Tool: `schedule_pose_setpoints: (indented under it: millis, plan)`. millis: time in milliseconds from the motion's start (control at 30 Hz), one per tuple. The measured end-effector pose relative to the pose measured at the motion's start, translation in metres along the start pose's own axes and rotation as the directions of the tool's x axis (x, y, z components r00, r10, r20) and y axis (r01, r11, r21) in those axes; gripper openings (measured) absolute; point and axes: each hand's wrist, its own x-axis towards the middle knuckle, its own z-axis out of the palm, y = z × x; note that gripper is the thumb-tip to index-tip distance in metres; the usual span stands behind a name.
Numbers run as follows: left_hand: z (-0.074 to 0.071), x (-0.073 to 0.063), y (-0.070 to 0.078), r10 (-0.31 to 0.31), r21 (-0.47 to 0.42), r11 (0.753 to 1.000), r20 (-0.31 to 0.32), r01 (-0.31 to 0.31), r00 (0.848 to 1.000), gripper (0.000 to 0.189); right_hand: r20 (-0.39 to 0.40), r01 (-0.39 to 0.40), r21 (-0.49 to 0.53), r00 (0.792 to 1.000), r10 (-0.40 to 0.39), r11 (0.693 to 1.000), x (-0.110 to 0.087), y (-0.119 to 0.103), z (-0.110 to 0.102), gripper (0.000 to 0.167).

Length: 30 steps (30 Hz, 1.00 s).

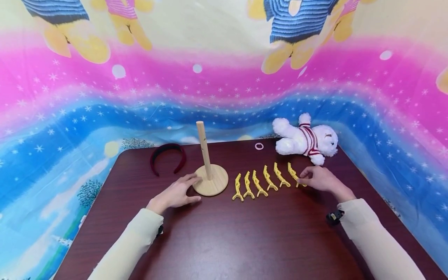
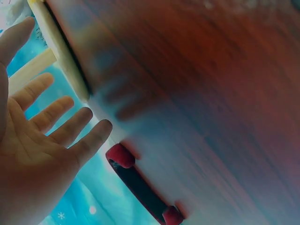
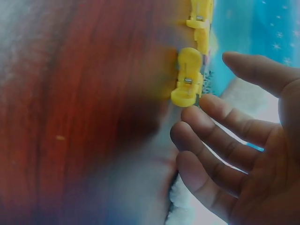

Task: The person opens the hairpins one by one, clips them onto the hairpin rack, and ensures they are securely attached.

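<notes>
Potentially, the right hand (image 1: 320,179) (spread wide, pinching nothing) skews the rightmost slim yellow plastic clip (image 1: 292,171) beside it by closing off-centre; the spread, empty left hand (image 1: 177,193) may bump the pale round-based wooden stand (image 1: 207,165).

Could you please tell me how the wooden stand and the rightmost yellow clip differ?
The wooden stand is pale tan, while the rightmost yellow clip is bright yellow. The wooden stand has a post rising upright from its round base; the clip lies low. The wooden stand is clearly larger than the clip. Both rest on the table.
</notes>
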Motion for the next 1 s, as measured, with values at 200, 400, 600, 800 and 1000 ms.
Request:
schedule_pose_setpoints:
  millis: [200,400,600,800,1000]
  plan:
    - [0.0035,0.0017,-0.0005,0.006,0.015,1.0,0.011,-0.006,1.0,0.072,0.028,-0.081,-0.001,0.996,0.081,0.997,0.0003,-0.0009,0.0046,0.033]
    - [0.005,0.0032,0.0012,0.032,0.028,0.999,0.011,-0.033,0.999,0.07,0.031,-0.116,-0.027,0.993,0.117,0.993,0.0006,-0.0033,0.0067,0.036]
    - [0.0054,0.0032,0.0032,0.065,0.04,0.997,0.009,-0.066,0.998,0.068,0.039,-0.124,-0.051,0.991,0.126,0.991,0.0018,-0.0034,0.007,0.035]
    - [0.0061,0.0036,0.0032,0.083,0.049,0.995,0.011,-0.084,0.996,0.067,0.041,-0.135,-0.078,0.989,0.139,0.988,0.0027,-0.0029,0.0067,0.037]
    - [0.0084,0.0041,0.0009,0.08,0.048,0.996,0.027,-0.081,0.996,0.07,0.051,-0.184,-0.102,0.981,0.189,0.978,0.0036,-0.0032,0.0097,0.051]
